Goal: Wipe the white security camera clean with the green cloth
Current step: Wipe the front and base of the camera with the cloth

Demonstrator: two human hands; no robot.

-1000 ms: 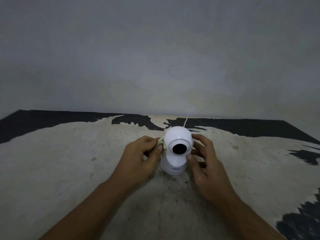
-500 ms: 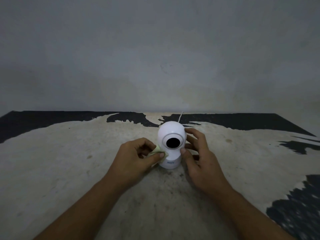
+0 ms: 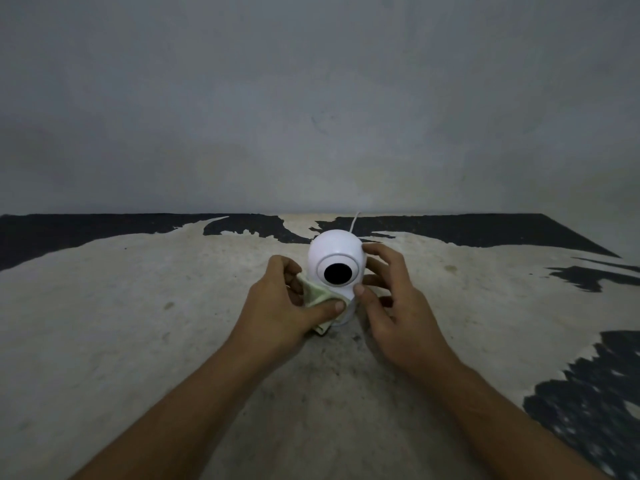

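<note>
The white security camera [image 3: 336, 249] stands upright on the worn surface, its round head and black lens facing me. My left hand [image 3: 280, 306] pinches the pale green cloth [image 3: 313, 294] and presses it against the camera's lower front and base, with the thumb on top of the cloth. The base is mostly hidden behind cloth and fingers. My right hand [image 3: 391, 299] grips the camera's right side, fingers behind the head and thumb at the lower front.
A thin white cable [image 3: 355, 221] runs from behind the camera toward the grey wall [image 3: 311, 98]. The tabletop [image 3: 138, 306] is beige with black patches along the far edge and at the right.
My left hand has slid the cloth down from the left side of the head to the camera's lower front and base. More cloth shows. My right hand keeps its hold.
</note>
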